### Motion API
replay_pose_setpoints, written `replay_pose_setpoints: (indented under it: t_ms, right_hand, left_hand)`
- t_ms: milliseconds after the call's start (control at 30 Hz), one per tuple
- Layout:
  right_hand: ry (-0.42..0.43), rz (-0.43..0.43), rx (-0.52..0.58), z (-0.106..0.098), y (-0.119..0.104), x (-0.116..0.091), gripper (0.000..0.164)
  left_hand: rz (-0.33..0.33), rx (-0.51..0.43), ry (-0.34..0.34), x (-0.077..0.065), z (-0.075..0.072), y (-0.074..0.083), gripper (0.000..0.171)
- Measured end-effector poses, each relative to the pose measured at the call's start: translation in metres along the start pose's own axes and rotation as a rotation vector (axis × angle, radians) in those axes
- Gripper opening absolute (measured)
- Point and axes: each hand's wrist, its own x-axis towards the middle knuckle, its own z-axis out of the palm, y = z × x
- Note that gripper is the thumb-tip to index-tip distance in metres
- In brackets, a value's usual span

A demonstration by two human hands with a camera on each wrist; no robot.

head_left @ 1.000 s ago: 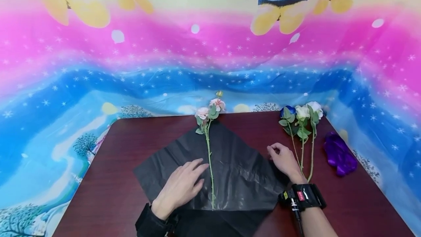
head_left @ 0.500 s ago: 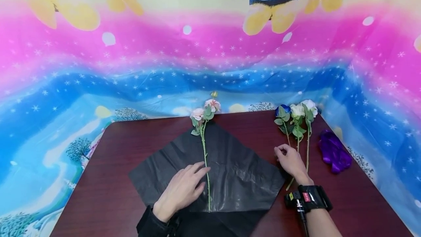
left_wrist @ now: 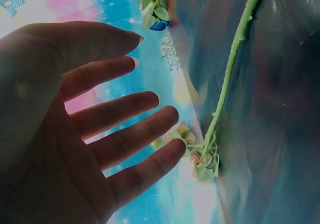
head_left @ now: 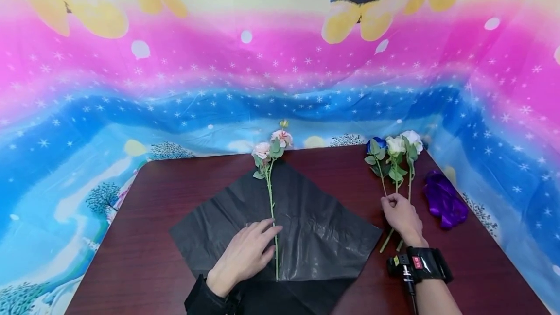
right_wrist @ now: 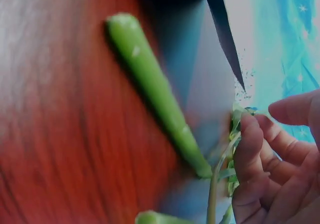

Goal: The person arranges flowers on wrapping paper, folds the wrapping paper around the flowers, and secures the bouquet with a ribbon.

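Note:
A pink rose stem (head_left: 270, 188) with two blooms and a bud lies lengthwise on a sheet of black wrapping paper (head_left: 323, 232). Over the paper is my left hand (head_left: 245, 255), fingers spread and fingertips overlapping the stem's lower part in the head view; in the left wrist view its palm is bare. At the right, my right hand (head_left: 403, 218) is at the stems of a blue rose (head_left: 375, 146) and two white roses (head_left: 396, 145). Its fingers curl loosely, and in the right wrist view a gap shows between thumb (right_wrist: 290, 109) and fingers. Green stem ends (right_wrist: 150, 89) lie below that hand.
A bunched purple ribbon (head_left: 444, 201) lies near the table's right edge. The dark red wooden table (head_left: 153, 198) backs onto a printed cloth (head_left: 280, 62) with pink and blue bands. A cabled camera is strapped on my right wrist.
My right hand has moved right, from the paper's right corner to the rose stems. The left hand stays over the pink rose stem. The head view has shifted slightly.

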Motion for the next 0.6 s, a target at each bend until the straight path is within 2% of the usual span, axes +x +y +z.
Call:
replay_pose_setpoints:
  t_ms: [133, 433, 600]
  right_hand:
    - [-0.008, 0.032, -0.022, -0.002, 0.004, 0.000, 0.042]
    - [-0.002, 0.032, -0.027, -0.001, 0.012, 0.001, 0.040]
    - [0.021, 0.024, -0.078, -0.001, 0.015, 0.003, 0.038]
  left_hand:
    - [0.002, 0.003, 0.004, 0.001, 0.002, 0.000, 0.034]
    - [0.000, -0.015, -0.007, 0.001, 0.006, -0.001, 0.034]
    - [0.003, -0.018, 0.001, 0.000, 0.009, -0.003, 0.033]
